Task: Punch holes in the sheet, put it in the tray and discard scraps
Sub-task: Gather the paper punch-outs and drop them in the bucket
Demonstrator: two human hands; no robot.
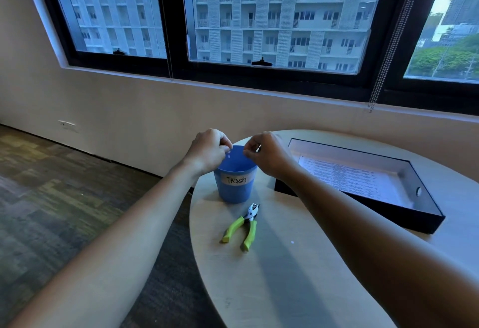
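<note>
A pale round bench (285, 276) is seen from above, with two bare forearms reaching forward over it. Near the front, a tiny white paper scrap (292, 242) is seen lying alone on the bench. Just beyond it, a hole punch (242, 225) with lime-green handles is laid flat, its metal head pointed away. Behind the punch, a blue cup (236, 185) labelled "Trash" is stood upright. The left hand (210, 150) and right hand (264, 154) are held above the cup's mouth, each with fingertips drawn together in a narrow pinch; whether anything is held cannot be told. Two white specks (229, 154) are seen beside the left fingertips. To the right, a printed sheet (350, 175) is laid flat inside a black tray (394, 211). A window (280, 17) is seen beyond.
</note>
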